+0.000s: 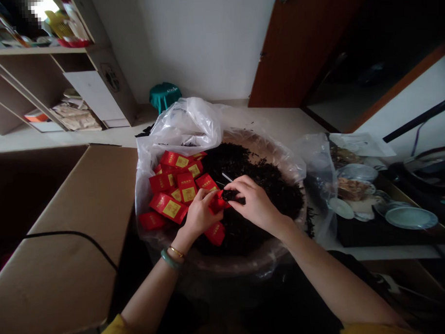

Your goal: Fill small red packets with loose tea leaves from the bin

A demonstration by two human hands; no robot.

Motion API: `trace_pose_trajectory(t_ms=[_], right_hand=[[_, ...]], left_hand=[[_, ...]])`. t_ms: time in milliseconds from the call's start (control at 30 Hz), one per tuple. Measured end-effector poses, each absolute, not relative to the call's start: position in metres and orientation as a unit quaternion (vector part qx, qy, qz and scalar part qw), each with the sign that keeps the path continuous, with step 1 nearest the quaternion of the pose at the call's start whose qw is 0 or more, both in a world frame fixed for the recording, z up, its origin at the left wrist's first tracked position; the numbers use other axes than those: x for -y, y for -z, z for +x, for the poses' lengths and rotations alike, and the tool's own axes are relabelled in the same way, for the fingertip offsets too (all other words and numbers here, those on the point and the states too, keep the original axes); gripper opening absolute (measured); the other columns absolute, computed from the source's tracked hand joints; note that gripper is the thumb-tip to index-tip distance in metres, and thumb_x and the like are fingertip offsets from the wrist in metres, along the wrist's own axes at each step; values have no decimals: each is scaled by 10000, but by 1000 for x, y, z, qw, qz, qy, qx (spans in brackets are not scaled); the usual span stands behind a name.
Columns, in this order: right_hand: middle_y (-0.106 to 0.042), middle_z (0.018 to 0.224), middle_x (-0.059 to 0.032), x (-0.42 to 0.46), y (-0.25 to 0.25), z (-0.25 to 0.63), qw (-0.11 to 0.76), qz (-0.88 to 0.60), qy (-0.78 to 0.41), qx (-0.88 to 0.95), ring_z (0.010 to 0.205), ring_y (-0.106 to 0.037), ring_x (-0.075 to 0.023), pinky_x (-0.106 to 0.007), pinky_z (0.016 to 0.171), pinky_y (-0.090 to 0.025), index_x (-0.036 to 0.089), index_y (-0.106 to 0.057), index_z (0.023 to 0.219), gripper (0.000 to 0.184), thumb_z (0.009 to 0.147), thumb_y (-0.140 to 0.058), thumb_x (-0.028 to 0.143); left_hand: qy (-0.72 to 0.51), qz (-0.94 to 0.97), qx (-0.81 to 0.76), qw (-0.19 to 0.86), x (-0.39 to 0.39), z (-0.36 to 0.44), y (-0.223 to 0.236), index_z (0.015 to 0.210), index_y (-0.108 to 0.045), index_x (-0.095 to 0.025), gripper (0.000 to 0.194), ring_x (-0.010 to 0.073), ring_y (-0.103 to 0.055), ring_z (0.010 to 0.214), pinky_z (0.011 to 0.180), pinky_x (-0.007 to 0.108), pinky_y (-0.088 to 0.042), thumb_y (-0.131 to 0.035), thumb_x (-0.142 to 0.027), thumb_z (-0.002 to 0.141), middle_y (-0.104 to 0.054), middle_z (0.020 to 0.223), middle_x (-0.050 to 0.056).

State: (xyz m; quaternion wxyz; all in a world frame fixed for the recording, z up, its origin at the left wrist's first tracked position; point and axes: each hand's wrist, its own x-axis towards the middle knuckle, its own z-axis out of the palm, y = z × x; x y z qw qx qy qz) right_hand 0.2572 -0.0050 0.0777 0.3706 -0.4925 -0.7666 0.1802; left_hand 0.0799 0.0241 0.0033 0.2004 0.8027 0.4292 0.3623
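My left hand (201, 212) is closed on a small red packet (218, 202), whose mouth faces my right hand. My right hand (256, 203) pinches a clump of dark dried leaves (235, 196) right at that packet. A thin pale stick-like piece (227, 177) shows by the right fingertips; whether it is held I cannot tell. Below both hands a heap of dark dried leaves (261, 229) fills a wide round container lined with clear plastic (192, 124). Several red packets with gold labels (170, 208) lie piled on its left side, and another red packet (215, 232) lies just below my left hand.
A large open cardboard box (75, 250) stands at the left, with a black cable (75, 233) across it. On the right, a dark tray (359, 235) bears dishes and a plastic bag (317, 168). Behind are a teal-covered bin (165, 95), shelves (39, 50) and a brown door (287, 52).
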Motion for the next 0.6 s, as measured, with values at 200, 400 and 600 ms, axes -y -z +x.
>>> trace_pose_trajectory(t_ms=[200, 400, 600], right_hand=[[-657, 1025, -81, 5, -76, 254, 287, -471, -158, 819, 1019, -605, -228, -420, 926, -520, 205, -617, 1125, 385, 762, -614, 75], [-602, 1094, -83, 5, -81, 259, 317, -494, -157, 794, 1025, -598, -218, -393, 903, -530, 225, -575, 1182, 458, 753, -602, 69], [-644, 1059, -105, 10, -74, 251, 225, -498, -166, 821, 1027, -589, -248, -445, 911, -513, 204, -494, 1302, 572, 753, -617, 97]], left_hand=[[-356, 804, -435, 195, -24, 81, -5, 1144, -585, -165, 489, 179, -586, 832, 723, 313, -543, -681, -209, 666, -535, 977, 57], [-365, 797, -438, 199, -25, 80, -5, 1198, -558, -171, 550, 181, -589, 850, 774, 325, -537, -673, -203, 660, -536, 1018, 66], [-351, 802, -437, 207, -24, 80, -4, 1185, -560, -172, 551, 190, -583, 862, 757, 332, -538, -689, -217, 652, -535, 1016, 68]])
